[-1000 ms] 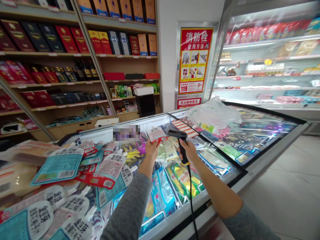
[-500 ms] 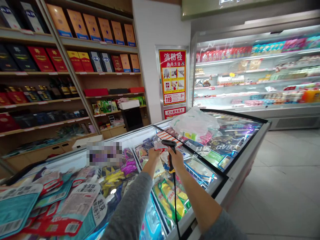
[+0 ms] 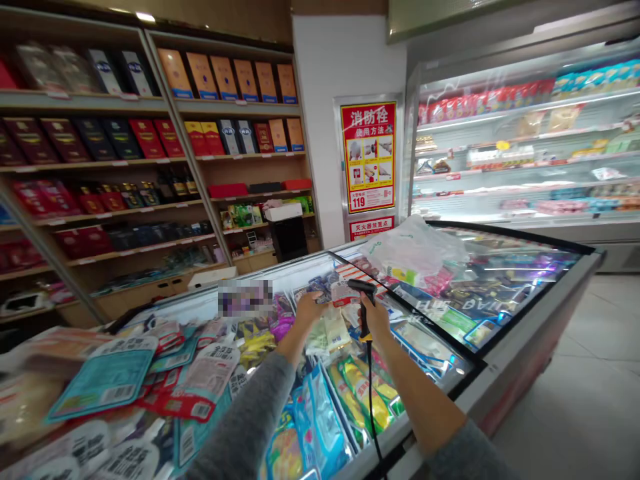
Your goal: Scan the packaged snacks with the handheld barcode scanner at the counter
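Note:
My right hand (image 3: 377, 320) grips a black barcode scanner (image 3: 364, 303) by its handle, with a black cable (image 3: 371, 393) hanging down from it. My left hand (image 3: 311, 307) is over the chest freezer to the left of the scanner, its fingers stretched out, and no item shows in it. A red-and-white packet (image 3: 343, 292) lies between the hands, just beyond the left fingertips; whether they touch it I cannot tell. Pale packets (image 3: 333, 332) lie below the hands. Nearer are yellow-and-green packets (image 3: 363, 387) and blue bags (image 3: 323, 420).
Many teal-and-red pouches (image 3: 107, 370) are heaped at the left. A black-framed glass lid (image 3: 480, 353) covers the freezer's right part, with a clear plastic bag (image 3: 415, 247) on it. Boxed goods fill the shelves (image 3: 235, 103) behind; a lit refrigerated cabinet (image 3: 525, 173) stands at the right.
The view has turned left, so the scene sits further right. My left hand has moved left, away from the red-and-white packet. The right hand still holds the scanner.

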The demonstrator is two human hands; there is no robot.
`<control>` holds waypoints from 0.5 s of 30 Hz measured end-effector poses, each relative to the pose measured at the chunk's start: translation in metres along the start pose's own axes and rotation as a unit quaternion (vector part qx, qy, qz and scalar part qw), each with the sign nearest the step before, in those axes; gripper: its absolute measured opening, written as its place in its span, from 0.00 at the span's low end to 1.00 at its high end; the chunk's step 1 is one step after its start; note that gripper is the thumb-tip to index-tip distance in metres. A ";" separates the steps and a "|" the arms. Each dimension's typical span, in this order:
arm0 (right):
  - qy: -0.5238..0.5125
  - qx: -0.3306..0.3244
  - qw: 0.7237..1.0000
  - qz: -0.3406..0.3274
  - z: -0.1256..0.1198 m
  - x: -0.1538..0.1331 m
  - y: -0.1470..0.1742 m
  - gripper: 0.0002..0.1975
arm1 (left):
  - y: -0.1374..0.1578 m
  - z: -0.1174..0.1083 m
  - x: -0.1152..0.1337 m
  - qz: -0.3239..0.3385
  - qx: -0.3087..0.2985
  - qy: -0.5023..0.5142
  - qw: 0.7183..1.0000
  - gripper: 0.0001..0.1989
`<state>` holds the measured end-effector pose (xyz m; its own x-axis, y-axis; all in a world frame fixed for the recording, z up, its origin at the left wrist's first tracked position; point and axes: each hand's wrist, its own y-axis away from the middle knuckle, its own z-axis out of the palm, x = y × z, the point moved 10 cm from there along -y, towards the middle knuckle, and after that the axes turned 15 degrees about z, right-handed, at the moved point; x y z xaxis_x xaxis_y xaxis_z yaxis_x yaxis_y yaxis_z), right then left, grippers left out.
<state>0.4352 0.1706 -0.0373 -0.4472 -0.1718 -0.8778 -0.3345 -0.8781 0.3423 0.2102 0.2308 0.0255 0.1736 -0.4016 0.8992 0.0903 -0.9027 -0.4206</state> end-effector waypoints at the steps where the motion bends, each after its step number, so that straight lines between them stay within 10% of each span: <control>1: -0.008 -0.005 1.000 -0.007 0.001 0.000 0.002 0.23 | 0.004 -0.016 0.004 0.008 -0.018 -0.026 0.999 0.14; 10: -0.006 -0.152 0.988 0.016 0.061 0.035 0.032 0.29 | 0.066 -0.253 0.041 0.017 0.024 -0.342 0.939 0.15; 15: 0.041 -0.246 0.967 0.048 0.137 0.078 0.086 0.29 | 0.101 -0.288 0.034 -0.066 0.021 -0.428 0.901 0.23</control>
<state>0.2576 0.1427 -0.0300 -0.3819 -0.2813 -0.8804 0.1493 -0.9588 0.2416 -0.0567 0.0813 0.0486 0.8502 -0.0092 0.5263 0.1986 -0.9204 -0.3369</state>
